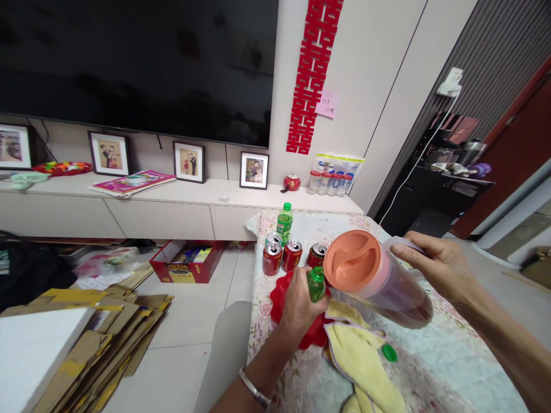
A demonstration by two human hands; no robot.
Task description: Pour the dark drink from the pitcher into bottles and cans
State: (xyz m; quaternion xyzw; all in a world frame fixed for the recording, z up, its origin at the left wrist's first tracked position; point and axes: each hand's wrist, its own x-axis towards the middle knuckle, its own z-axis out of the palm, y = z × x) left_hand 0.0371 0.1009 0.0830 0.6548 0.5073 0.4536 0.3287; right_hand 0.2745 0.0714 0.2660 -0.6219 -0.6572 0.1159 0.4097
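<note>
My left hand is wrapped round a small green bottle, held upright above a red scalloped tray. In my right hand is the handle of a clear pitcher with an orange lid. The pitcher tilts to the left, its lid close beside the bottle's top, and dark liquid shows inside it. A loose green cap lies on the table, next to a crumpled yellow cloth. Several drink cans and another green bottle stand behind my left hand.
A floral cloth covers the table. Behind it runs a white cabinet with picture frames, a red pot and glass jars. On the floor at left are a red box and flattened cardboard.
</note>
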